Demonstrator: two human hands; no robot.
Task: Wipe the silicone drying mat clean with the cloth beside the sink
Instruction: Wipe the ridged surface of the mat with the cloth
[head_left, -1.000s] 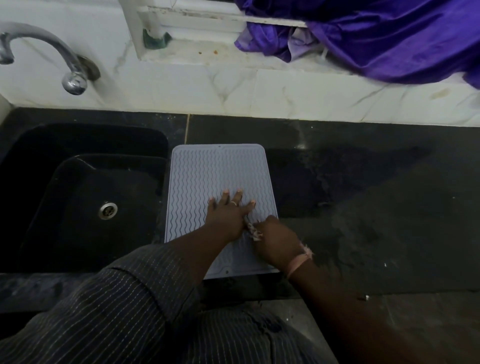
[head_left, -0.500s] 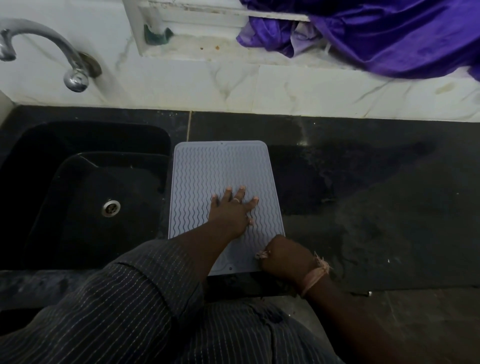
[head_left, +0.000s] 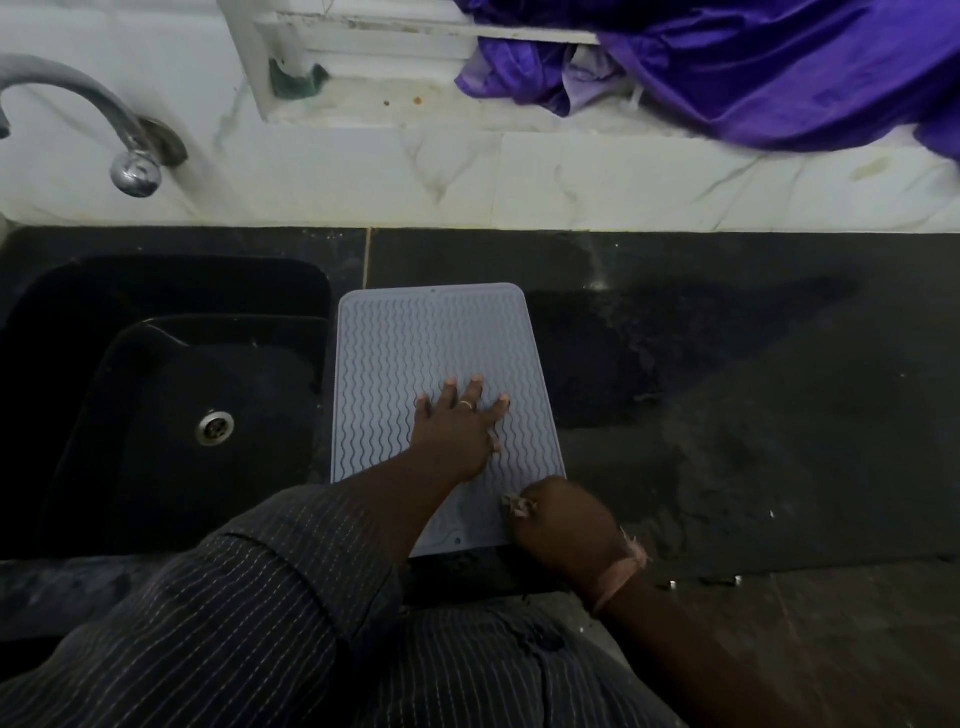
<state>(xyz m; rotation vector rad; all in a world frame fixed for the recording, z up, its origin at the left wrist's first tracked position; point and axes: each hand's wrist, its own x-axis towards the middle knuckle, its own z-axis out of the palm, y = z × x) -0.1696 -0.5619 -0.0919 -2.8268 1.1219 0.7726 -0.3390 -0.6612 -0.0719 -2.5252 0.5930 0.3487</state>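
Right hand (head_left: 566, 519) has slid back to the mat's (head_left: 415, 343) near right corner, fist bunched around a cloth (head_left: 515, 505) that's mostly hidden. Left hand (head_left: 460, 423) stays flat, fingers spread, pressing the mat.

A steel tap (head_left: 98, 124) curves over the black sink (head_left: 171, 415); purple fabric (head_left: 753, 73) drapes the sill.

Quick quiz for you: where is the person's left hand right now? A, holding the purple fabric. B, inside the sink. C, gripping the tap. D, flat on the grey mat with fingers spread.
D: the left hand lies flat on the mat, fingers spread, while the right hand is bunched round a small cloth at the mat's near right corner.
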